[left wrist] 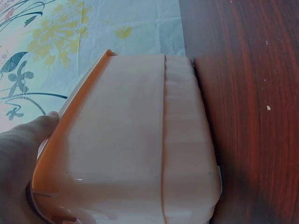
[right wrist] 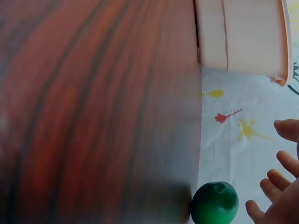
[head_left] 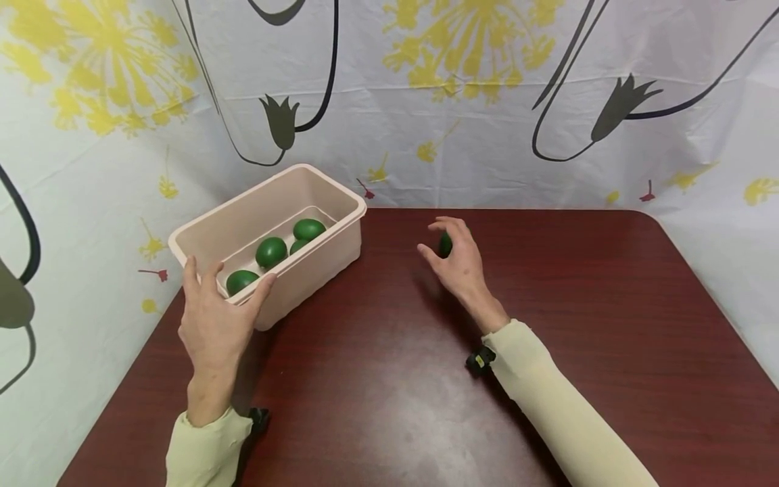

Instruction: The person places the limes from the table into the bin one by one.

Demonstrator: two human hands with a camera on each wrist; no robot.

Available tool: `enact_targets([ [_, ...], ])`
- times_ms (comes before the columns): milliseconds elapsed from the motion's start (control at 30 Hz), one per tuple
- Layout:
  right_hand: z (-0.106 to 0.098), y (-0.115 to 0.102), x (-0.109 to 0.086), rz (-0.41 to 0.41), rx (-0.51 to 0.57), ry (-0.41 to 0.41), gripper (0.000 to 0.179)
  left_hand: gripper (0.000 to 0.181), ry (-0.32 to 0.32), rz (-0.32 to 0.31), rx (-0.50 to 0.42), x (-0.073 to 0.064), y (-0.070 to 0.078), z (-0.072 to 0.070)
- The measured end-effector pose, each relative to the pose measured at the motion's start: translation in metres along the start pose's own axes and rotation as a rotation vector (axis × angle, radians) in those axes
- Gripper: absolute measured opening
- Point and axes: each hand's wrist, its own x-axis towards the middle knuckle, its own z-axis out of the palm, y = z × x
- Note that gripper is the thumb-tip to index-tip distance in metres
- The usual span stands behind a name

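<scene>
A cream plastic bin [head_left: 322, 270] stands at the table's left, holding several smooth green oval fruits [head_left: 271, 252]. My left hand [head_left: 216, 325] grips the near end of the bin's rim, thumb on the right side and fingers toward the left. In the left wrist view, the thumb [left wrist: 49, 122] lies on the rim. Another green fruit [right wrist: 215, 205] sits on the table near the far edge. Beside and over it is my right hand [head_left: 459, 264], fingers spread and bent loosely, apart from the fruit in the right wrist view. From the head, that hand covers most of this fruit.
The dark red wood-grain table [head_left: 377, 379] extends in front and to the right. A white cloth [head_left: 402, 135] with yellow flowers and dark stems hangs along the back and sides. Dark wrist devices [head_left: 481, 360] sit at both sleeves.
</scene>
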Motion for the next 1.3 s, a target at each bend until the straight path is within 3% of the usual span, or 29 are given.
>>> enact_targets([
  [633,-0.010,0.015,0.006,0.088,-0.074,-0.012,0.051,0.091,0.010,0.006,-0.013,0.000,0.000,0.000],
  [1300,-0.016,0.027,0.010,0.158,-0.131,-0.132,0.069,0.091,0.023,0.021,-0.009,0.000,-0.001,0.001],
])
